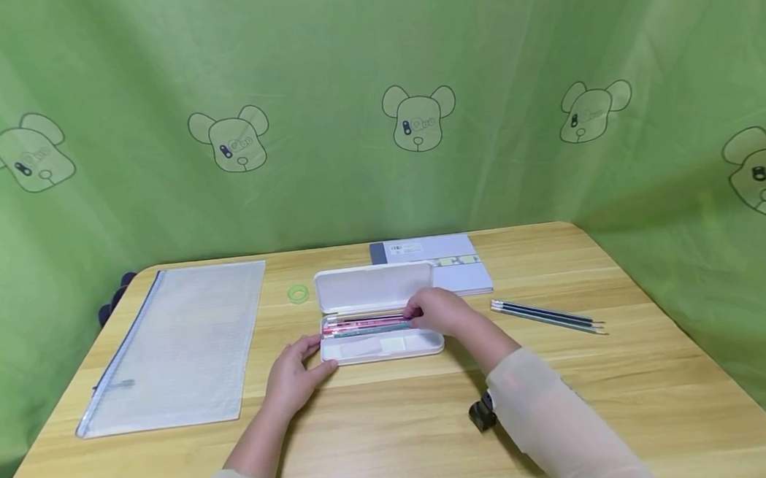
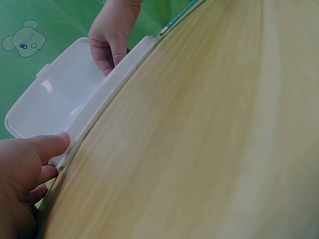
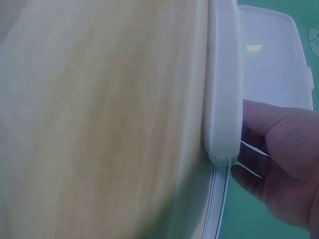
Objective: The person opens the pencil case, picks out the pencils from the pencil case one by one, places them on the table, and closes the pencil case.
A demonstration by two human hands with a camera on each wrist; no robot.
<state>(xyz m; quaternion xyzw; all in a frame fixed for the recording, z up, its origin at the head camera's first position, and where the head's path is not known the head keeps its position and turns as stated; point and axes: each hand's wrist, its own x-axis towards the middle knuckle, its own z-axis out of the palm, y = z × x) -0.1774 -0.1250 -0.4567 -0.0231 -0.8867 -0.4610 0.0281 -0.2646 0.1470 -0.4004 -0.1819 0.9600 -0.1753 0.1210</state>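
A white pencil case (image 1: 389, 347) lies with its lid up in the middle of the table. Several pencils (image 1: 362, 325), red, teal and dark, lie lengthwise inside. My left hand (image 1: 291, 376) grips the case's left end, the thumb along its front edge and fingers round the corner; the left wrist view shows this thumb (image 2: 52, 144) on the white wall. Over the case's right end, my right hand (image 1: 438, 311) reaches in with curled fingers and pinches at the pencil ends. Its fingertips are partly hidden behind the case wall in the right wrist view, where the hand (image 3: 289, 159) shows from the side.
Right of the case lie several dark pencils (image 1: 546, 317). A pale notebook (image 1: 456, 249) is behind the lid, and a green tape ring (image 1: 298, 294) to its left. A translucent zip pouch (image 1: 179, 346) covers the table's left side. A green curtain (image 1: 332, 52) hangs behind.
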